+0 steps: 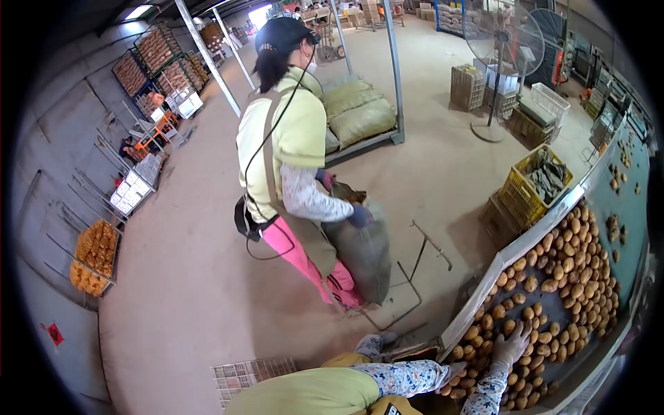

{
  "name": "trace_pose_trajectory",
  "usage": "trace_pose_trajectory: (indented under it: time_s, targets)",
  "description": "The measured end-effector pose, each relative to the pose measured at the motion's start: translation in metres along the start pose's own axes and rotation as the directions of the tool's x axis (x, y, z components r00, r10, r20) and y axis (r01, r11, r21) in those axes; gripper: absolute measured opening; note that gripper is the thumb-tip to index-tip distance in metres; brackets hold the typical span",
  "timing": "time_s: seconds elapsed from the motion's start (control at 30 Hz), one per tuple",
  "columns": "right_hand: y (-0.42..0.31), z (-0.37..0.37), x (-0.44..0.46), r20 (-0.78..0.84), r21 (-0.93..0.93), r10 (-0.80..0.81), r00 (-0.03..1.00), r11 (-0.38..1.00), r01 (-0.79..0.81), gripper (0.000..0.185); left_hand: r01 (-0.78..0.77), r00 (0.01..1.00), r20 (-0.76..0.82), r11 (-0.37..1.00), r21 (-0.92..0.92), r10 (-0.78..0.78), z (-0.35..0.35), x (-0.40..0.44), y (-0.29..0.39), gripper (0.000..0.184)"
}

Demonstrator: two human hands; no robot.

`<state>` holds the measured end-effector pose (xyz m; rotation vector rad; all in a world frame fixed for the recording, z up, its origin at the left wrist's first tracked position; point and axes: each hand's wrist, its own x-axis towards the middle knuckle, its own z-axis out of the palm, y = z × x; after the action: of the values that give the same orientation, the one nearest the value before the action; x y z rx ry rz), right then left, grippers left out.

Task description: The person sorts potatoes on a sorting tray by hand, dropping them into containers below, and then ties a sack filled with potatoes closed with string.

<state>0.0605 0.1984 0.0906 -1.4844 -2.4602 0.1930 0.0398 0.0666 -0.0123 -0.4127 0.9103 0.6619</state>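
My right hand (512, 347), in a pale glove with a floral sleeve, lies spread over brown potatoes (577, 290) on the dark sorting surface. To its left, my left hand (453, 374) rests at the near edge of the potatoes, its fingers stretched out and partly hard to make out. No potato is visibly gripped in either hand. The metal rim (477, 297) of the sorting table runs beyond both hands.
A co-worker (290, 138) in a cap holds a large sack (363, 252) beside a metal frame (415, 280). A yellow crate (515, 187), stacked crates (468, 88) and a standing fan (503, 41) are beyond. Filled sacks (363, 117) lie on a rack.
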Motion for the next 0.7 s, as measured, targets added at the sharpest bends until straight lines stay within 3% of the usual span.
trace_pose_trajectory:
  time_s: [0.13,0.37,0.4,0.43,0.5,0.57,0.6,0.63,0.67,0.7]
  targets:
    - [0.001,-0.001,0.0,0.014,0.004,-0.005,1.0,1.0,0.005,0.063,0.011,1.0,0.01,1.0,-0.006,-0.011,-0.003,0.017,-0.001,0.051]
    - [-0.002,-0.004,0.0,0.025,0.039,0.003,1.0,0.999,-0.004,0.062,0.039,0.994,-0.103,0.997,0.073,-0.031,0.001,0.003,0.003,0.054]
    - [-0.001,-0.002,-0.001,0.026,0.032,-0.005,1.0,0.999,0.004,0.062,0.062,0.998,-0.013,0.995,0.079,-0.061,0.0,-0.003,0.003,0.062]
    - [0.001,0.0,0.001,0.021,0.02,-0.002,1.0,1.0,0.002,0.063,0.073,0.991,-0.121,0.988,0.137,-0.057,0.004,-0.007,0.006,0.058]
    - [0.001,-0.002,0.001,0.055,0.043,0.003,0.998,0.999,-0.005,0.066,-0.088,0.987,0.132,0.994,-0.06,0.095,-0.02,0.054,-0.011,0.047]
    - [0.004,-0.005,-0.001,0.048,0.121,-0.044,0.998,0.992,0.038,0.064,-0.078,0.987,0.122,0.97,-0.232,0.108,0.023,-0.064,0.0,0.039]
    - [0.012,0.001,-0.004,-0.118,0.341,-0.151,0.981,0.922,0.183,0.064,-0.157,0.912,0.325,0.945,-0.287,0.25,0.017,-0.042,-0.004,0.039]
    - [0.018,0.009,-0.005,-0.216,0.571,-0.071,0.974,0.8,0.185,0.06,-0.208,0.781,0.496,0.906,-0.369,0.381,0.011,-0.021,-0.01,0.04]
    - [0.006,-0.003,-0.008,-0.104,0.846,0.167,0.98,0.533,-0.001,0.053,-0.182,0.926,0.27,0.939,-0.293,0.264,0.024,-0.043,-0.006,0.042]
    - [0.015,-0.01,-0.013,0.205,0.976,0.27,0.941,0.015,-0.217,0.053,-0.123,0.992,0.014,0.97,-0.21,0.129,0.036,-0.076,0.006,0.044]
